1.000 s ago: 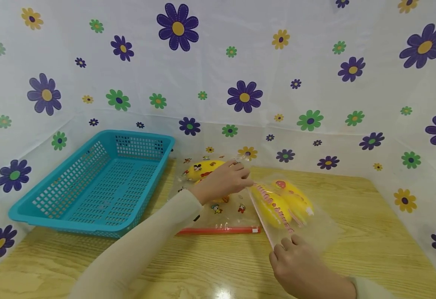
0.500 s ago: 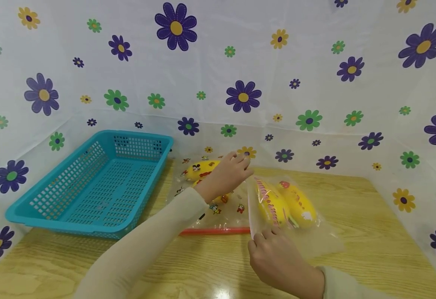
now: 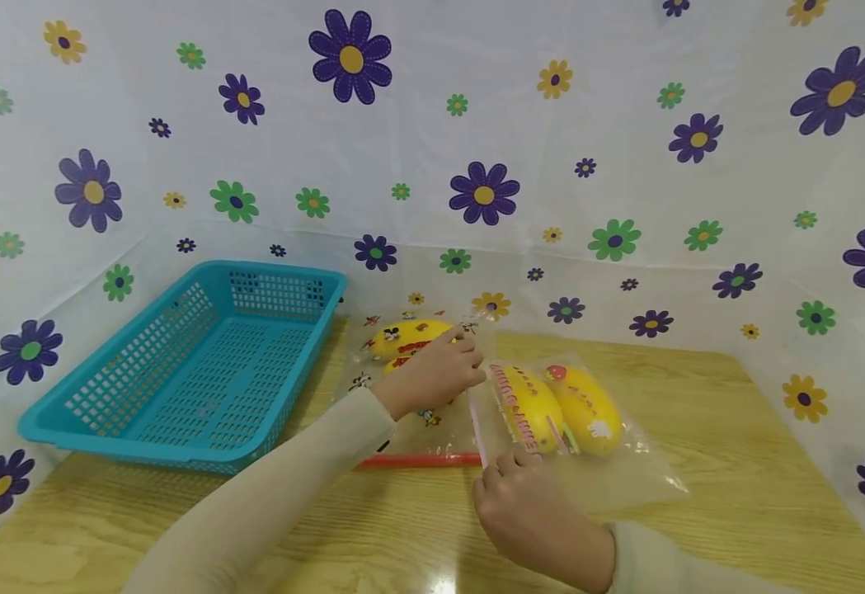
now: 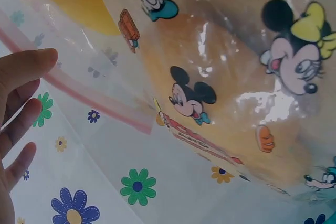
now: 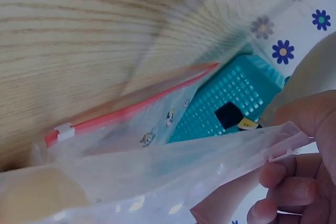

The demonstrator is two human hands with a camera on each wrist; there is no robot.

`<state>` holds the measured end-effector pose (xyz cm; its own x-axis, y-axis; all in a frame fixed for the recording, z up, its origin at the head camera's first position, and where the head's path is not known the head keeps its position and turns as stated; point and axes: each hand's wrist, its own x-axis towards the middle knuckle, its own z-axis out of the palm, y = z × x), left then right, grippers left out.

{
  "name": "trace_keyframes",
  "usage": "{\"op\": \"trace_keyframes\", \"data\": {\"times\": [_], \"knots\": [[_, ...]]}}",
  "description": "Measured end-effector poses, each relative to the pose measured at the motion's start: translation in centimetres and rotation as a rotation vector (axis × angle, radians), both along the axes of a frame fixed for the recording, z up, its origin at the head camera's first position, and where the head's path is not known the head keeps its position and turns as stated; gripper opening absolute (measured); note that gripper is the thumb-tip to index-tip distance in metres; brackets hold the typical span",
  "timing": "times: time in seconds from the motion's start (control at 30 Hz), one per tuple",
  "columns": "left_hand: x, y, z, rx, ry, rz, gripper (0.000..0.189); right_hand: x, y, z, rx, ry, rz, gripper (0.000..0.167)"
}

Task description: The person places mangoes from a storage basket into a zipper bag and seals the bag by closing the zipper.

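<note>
A clear zip bag (image 3: pixel 595 487) with a pink strip holds two yellow, rounded objects (image 3: pixel 591 408). At the strip's far end, my left hand (image 3: pixel 439 371) pinches the edge; its thumb lies over the pink strip (image 4: pixel 94 98) in the left wrist view. My right hand (image 3: pixel 524 511) grips the near end, where a small pale slider (image 5: pixel 281 156) shows between thumb and fingers. Beneath my left hand lies a second zip bag (image 3: pixel 358 421) with cartoon prints and a red strip (image 3: pixel 417 460). It also contains yellow objects (image 3: pixel 410 338), partly hidden by that hand.
A teal perforated basket (image 3: pixel 306 330) stands on the left of the wooden table (image 3: pixel 736 462). Behind and around the table hangs a white flower-print cloth (image 3: pixel 417 132). A white slider (image 5: pixel 64 131) sits on the red strip's end.
Both hands have shifted left with the pink-strip bag, so its edge now overlaps the cartoon bag and covers the red strip's right end. The basket and cartoon bag stay put.
</note>
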<state>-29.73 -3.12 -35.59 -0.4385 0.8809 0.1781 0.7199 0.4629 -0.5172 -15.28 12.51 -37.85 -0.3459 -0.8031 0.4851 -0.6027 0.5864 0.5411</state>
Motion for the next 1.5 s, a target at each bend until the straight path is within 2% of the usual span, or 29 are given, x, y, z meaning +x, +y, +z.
{"op": "trace_keyframes", "data": {"times": [0.17, 0.4, 0.6, 0.73, 0.8, 0.93, 1.03, 1.2, 1.33, 1.4, 1.5], "knots": [[-0.2, 0.8, 0.3, -0.002, 0.037, 0.022, 0.019, 0.0, 0.1, -0.5, 0.062, -0.021, -0.055, 0.021], [-0.8, 1.6, 0.0, 0.064, 0.097, 0.024, 0.017, -0.2, 0.2, -1.0, 0.08, -0.036, -0.103, 0.018], [-0.9, 1.2, -0.7, 0.06, 0.047, 0.08, 0.023, -0.3, -0.2, -1.7, 0.063, -0.07, -0.109, 0.016], [-0.9, 0.7, -1.3, 0.067, 0.028, 0.105, 0.022, -0.3, -0.5, -1.9, 0.037, -0.093, -0.064, 0.019], [-0.8, 0.5, -1.7, 0.09, -0.004, 0.152, 0.025, -0.3, -0.5, -2.0, 0.024, -0.082, -0.043, 0.024], [-0.4, 0.3, -2.1, 0.152, -0.136, 0.317, 0.034, -0.4, -0.4, -1.9, 0.012, -0.029, -0.01, 0.039], [0.5, 0.2, -2.2, 0.163, -0.222, 0.407, 0.037, -0.5, -0.4, -1.8, 0.003, -0.001, 0.006, 0.042], [2.5, 0.2, -2.4, 0.207, -0.332, 0.421, 0.045, -0.5, -0.5, -1.8, 0.011, 0.002, 0.008, 0.041], [3.5, 0.6, -2.8, 0.267, -0.406, 0.425, 0.046, -0.5, -0.4, -1.7, 0.011, -0.024, 0.012, 0.024], [3.7, 0.8, -3.1, 0.299, -0.403, 0.421, 0.044, -0.6, -0.1, -1.2, -0.016, -0.054, -0.003, 0.017], [3.9, 0.9, -3.3, 0.331, -0.36, 0.409, 0.046, -1.5, 1.0, 0.1, -0.099, -0.086, -0.061, 0.023]]}}
